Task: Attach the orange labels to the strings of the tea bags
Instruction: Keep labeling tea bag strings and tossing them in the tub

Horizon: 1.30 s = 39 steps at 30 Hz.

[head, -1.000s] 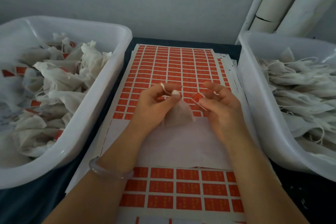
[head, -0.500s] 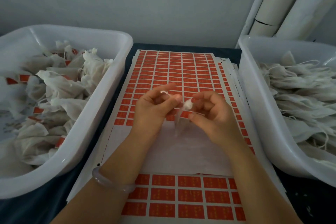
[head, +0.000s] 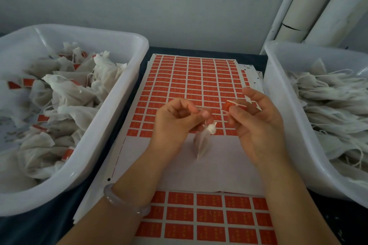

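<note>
A white tea bag (head: 202, 141) hangs by its string below my left hand (head: 175, 121), which pinches the string between thumb and fingers. My right hand (head: 256, 119) pinches a small orange label (head: 236, 106) at its fingertips, a short way right of the left hand. Both hands hover over the sheet of orange labels (head: 191, 81), whose near rows are peeled to bare white backing (head: 217, 169).
A white tub (head: 127, 49) on the left holds tea bags with orange labels on them. A white tub (head: 278, 93) on the right holds unlabelled tea bags with loose strings. More label sheets (head: 209, 219) lie near me. White pipes (head: 310, 12) stand at the back right.
The hands met in the middle half a second ago and have drawn apart. The right hand moved right with the label; the tea bag now dangles lower under the left hand.
</note>
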### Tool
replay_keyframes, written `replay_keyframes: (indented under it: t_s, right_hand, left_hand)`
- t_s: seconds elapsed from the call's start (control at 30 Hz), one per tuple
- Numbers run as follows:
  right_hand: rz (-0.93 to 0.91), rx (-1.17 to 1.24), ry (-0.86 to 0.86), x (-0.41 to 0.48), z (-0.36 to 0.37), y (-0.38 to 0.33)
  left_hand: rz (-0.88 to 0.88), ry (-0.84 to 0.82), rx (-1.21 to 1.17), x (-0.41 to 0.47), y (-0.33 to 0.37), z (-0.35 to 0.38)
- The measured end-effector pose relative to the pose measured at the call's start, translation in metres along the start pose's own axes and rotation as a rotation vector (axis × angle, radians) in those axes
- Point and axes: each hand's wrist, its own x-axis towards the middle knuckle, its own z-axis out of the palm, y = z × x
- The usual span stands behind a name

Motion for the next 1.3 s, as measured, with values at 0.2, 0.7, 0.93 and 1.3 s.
replay_keyframes:
  t_s: [0.2,0.7,0.93,1.3]
  right_hand:
    - [0.103,0.005,-0.032,-0.002,0.009,0.005]
    - [0.295,-0.017,-0.307,-0.004,0.003,0.004]
    - [0.349,-0.010,-0.242,-0.006,0.009,0.008]
    - [0.442,0.248,0.078,-0.001,0.008,0.007]
  left_hand:
    - [0.045,-0.019,0.013,-0.003,0.003,0.002]
    - [-0.275,0.044,-0.175,-0.001,0.007,0.002]
    - [0.024,0.130,0.359,-0.001,0.002,0.001]
    - [0.199,0.025,0.340,-0.004,0.006,0.001]
